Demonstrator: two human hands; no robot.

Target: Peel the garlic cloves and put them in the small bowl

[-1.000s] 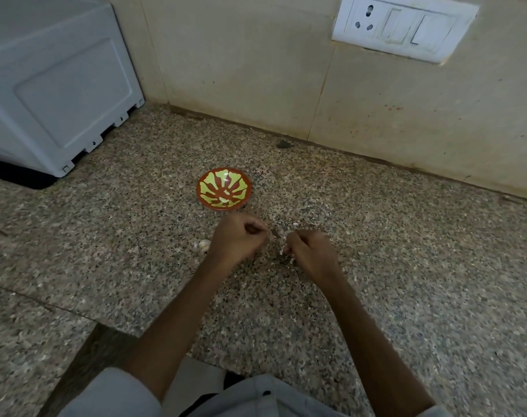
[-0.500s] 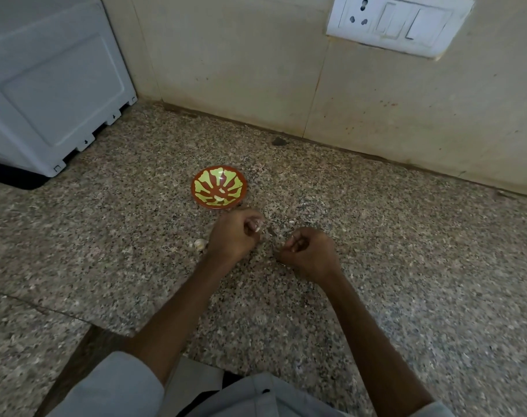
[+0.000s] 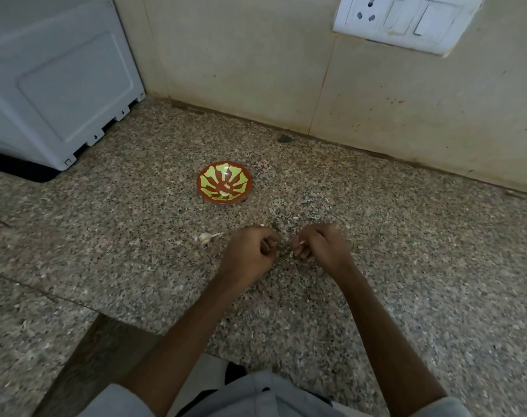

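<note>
The small red bowl (image 3: 224,186) with a yellow-green pattern stands on the speckled counter, with two pale peeled cloves in it. An unpeeled garlic clove (image 3: 206,237) lies on the counter, left of my hands. My left hand (image 3: 250,251) and my right hand (image 3: 319,245) hover close together in front of the bowl, fingertips facing each other. The right one pinches a pale garlic clove (image 3: 301,242). The left one has its fingers curled tight on a small scrap that looks like skin, mostly hidden.
Bits of garlic skin (image 3: 286,219) are scattered on the granite counter (image 3: 406,266) around my hands. A grey appliance (image 3: 54,85) stands at the back left. The tiled wall (image 3: 256,70) behind carries a white switch plate (image 3: 406,19).
My left hand, which was up near the bowl's rim with a pale clove at its thumb, has drawn back beside the right hand. The two hands are close together again.
</note>
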